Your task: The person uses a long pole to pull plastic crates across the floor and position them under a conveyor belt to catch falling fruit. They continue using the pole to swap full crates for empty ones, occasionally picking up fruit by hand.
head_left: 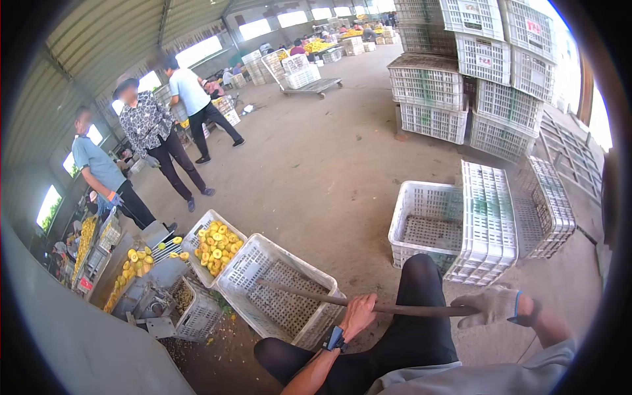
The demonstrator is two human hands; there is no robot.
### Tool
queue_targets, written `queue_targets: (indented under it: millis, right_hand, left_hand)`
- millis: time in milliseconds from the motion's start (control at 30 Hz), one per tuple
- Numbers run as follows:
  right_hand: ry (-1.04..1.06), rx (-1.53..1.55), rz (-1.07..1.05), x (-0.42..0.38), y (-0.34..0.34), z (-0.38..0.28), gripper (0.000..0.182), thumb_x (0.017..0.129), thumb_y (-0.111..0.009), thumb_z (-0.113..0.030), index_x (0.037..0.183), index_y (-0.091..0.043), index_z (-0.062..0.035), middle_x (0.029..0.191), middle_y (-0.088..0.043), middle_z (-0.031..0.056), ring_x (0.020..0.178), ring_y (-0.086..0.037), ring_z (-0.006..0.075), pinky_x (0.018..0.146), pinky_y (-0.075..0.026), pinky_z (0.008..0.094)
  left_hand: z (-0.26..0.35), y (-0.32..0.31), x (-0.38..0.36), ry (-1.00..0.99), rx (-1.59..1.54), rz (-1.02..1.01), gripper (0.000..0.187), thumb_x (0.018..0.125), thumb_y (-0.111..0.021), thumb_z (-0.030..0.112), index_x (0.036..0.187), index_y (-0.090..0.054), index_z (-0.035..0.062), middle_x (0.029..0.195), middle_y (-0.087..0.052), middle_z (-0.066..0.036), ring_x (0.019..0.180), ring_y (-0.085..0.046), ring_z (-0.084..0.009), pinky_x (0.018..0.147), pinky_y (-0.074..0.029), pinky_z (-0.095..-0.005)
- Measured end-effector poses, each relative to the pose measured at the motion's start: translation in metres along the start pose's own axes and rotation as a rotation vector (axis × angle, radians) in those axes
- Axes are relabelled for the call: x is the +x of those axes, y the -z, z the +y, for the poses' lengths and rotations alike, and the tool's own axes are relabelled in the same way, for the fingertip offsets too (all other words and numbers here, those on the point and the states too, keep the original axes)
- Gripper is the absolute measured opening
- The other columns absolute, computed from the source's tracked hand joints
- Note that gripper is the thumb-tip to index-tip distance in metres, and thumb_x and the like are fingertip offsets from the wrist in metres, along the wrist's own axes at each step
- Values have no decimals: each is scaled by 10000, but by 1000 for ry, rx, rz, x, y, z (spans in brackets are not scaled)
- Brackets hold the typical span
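Observation:
A long brown wooden stick [296,291] lies across my lap, its far end reaching over a white plastic crate [245,289] in front of my knees. My left hand [359,315], bare and with a dark watch at the wrist, is wrapped round the stick near its middle. My right hand [486,306], in a grey-white work glove, closes on the near end. Beyond the crate, another white crate [197,230] holds halved yellow fruit [219,247]. Left of them is a metal machine [150,289] with yellow fruit on its chute.
Crates stand at my right, one upright [424,191] and one on its side [488,224]. Tall crate stacks [431,89] rise behind them. Three people [148,118] stand at the left. A flat trolley [313,85] and more workers are farther back.

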State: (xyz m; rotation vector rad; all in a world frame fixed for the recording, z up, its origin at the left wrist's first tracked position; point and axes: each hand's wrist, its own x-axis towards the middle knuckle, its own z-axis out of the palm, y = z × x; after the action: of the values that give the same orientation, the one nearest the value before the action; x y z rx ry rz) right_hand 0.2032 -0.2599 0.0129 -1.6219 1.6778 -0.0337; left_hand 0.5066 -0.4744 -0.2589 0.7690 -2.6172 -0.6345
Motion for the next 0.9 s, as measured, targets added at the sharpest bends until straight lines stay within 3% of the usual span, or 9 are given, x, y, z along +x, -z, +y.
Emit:
queue_targets:
  millis: [167,300,400,500,700,800,900]
  right_hand:
    - [15,-61,235,-8,-45,22,559,933,-687,-450,1417,-620,-179,1034,-763,162,950,-752,338,865,-587,434]
    - [-8,-67,271,-15,-51,2,503,929,-684,-426,1385,-652,-218,948,-769,130,855,-758,325,793,-599,426]
    - [26,-92,278,-15,-70,-2,467,936,-680,-440,1356,-678,-236,903,-771,111,796,-759,318,751,-601,423]
    - [2,-56,326,-18,-92,0,462,938,-678,-468,1343,-683,-248,873,-768,86,728,-751,315,698,-595,433]
    - [33,-24,374,-23,-110,-1,460,918,-709,-434,1330,-686,-231,861,-760,110,744,-746,334,669,-587,439]
    - [-6,27,360,-27,-98,-16,404,848,-778,-303,1233,-746,-185,932,-775,110,788,-758,306,722,-603,415]
    - [-36,64,400,-29,-100,-24,377,820,-784,-262,1187,-765,-177,886,-767,120,772,-753,314,713,-597,426]
  left_hand:
    - [3,3,-7,36,23,-12,307,729,-768,44,979,-591,25,971,-701,-200,948,-684,-434,844,-531,-520]
    - [-3,9,-13,98,56,-19,317,720,-768,41,1004,-626,32,976,-706,-183,966,-683,-424,853,-532,-515]
    - [-11,12,-25,16,122,-53,346,735,-779,57,1056,-654,39,988,-706,-179,990,-679,-411,873,-533,-506]
    - [6,30,-38,88,140,-114,413,759,-802,92,1141,-652,44,1043,-700,-177,1074,-661,-396,960,-511,-489]
    - [4,51,-67,146,264,-164,634,792,-826,150,1365,-578,44,1377,-598,-186,1359,-513,-373,1179,-343,-534]
    - [14,65,-82,317,321,-110,653,828,-803,156,1420,-554,38,1467,-543,-186,1425,-460,-365,1212,-299,-557]
    - [41,109,-91,360,358,158,562,893,-758,167,1403,-568,27,1443,-563,-193,1424,-466,-377,1214,-301,-566]
